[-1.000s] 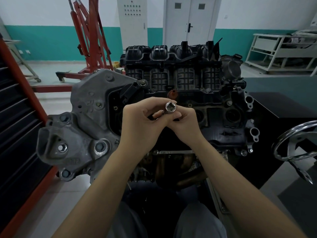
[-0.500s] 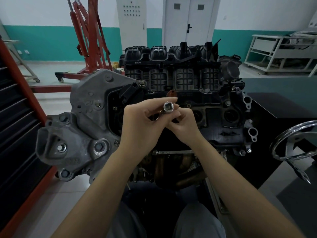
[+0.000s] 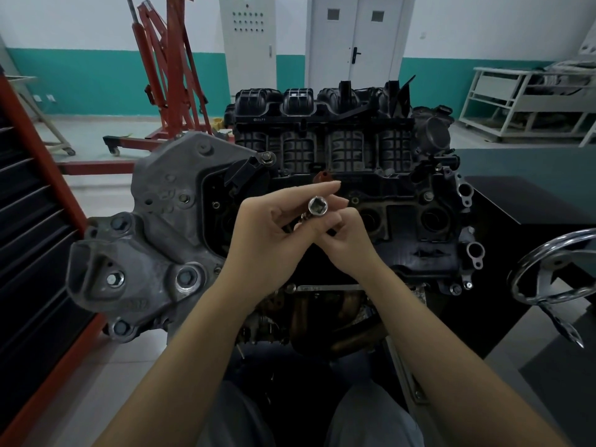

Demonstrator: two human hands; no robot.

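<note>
Pinching a shiny chrome socket point(image 3: 317, 206), square drive hole up, your left hand point(image 3: 269, 235) and right hand point(image 3: 350, 241) both curl round it; the white stamp on the ribbed black manifold point(image 3: 322, 146) is unreadable.

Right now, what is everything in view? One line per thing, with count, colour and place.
socket: one, silver, between both hands, square hole towards the camera
engine: one, black and grey, centre
intake manifold: one, black, top of the engine
mounting bracket: one, grey cast metal, bolted to the engine, left of the hands
handwheel: one, chrome, right edge
engine hoist: one, red, back left
drawer cabinet: one, black drawers in a red frame, left edge
electrical cabinet: one, light grey, back wall
double door: one, white, back wall
rack: one, white, back right
left hand: holds the socket
right hand: holds the socket from the other side
</note>
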